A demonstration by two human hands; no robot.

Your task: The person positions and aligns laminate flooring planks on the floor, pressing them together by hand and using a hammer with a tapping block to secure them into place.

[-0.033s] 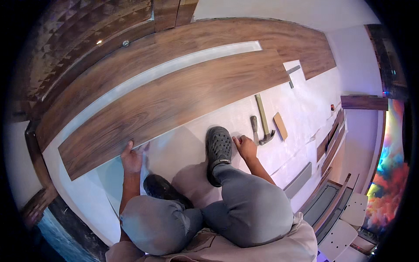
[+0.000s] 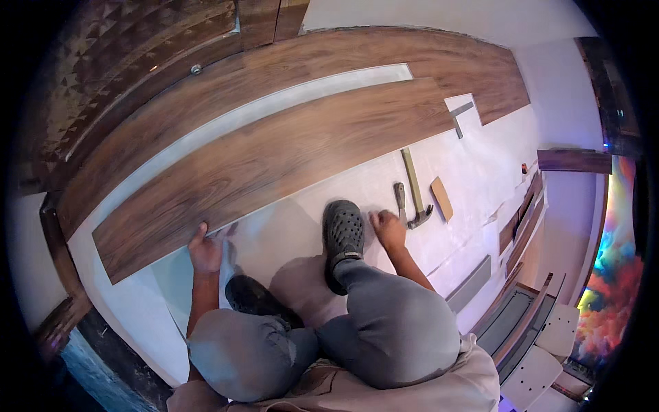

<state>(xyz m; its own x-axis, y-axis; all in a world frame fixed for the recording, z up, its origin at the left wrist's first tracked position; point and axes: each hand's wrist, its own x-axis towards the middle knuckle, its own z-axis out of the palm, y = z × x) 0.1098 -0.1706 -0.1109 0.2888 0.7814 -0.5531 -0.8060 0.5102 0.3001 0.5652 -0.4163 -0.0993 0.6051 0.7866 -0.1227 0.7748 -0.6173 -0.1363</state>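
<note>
A long brown wood-grain floor plank (image 2: 274,158) lies slanting across the floor in front of me. My left hand (image 2: 206,253) holds its near edge close to the left end, thumb on top and fingers reaching under the edge. My right hand (image 2: 389,230) is low over the floor beside my dark clog (image 2: 343,226). Its fingers are curled in and slightly blurred, and nothing shows in them. Just right of that hand lie a dark-handled tool (image 2: 399,199), a claw hammer (image 2: 415,185) and a small tan wooden block (image 2: 441,199).
A white gap separates the loose plank from the laid planks (image 2: 329,51) along the wall. A small try square (image 2: 460,117) rests at the plank's right end. Farther right are a grey strip (image 2: 469,283), dark plank pieces (image 2: 525,216) and white perforated panels (image 2: 532,378).
My right hand has shifted slightly, its fingers curling in a little more. My left hand and the plank stay in place, and the whole view has moved only a touch.
</note>
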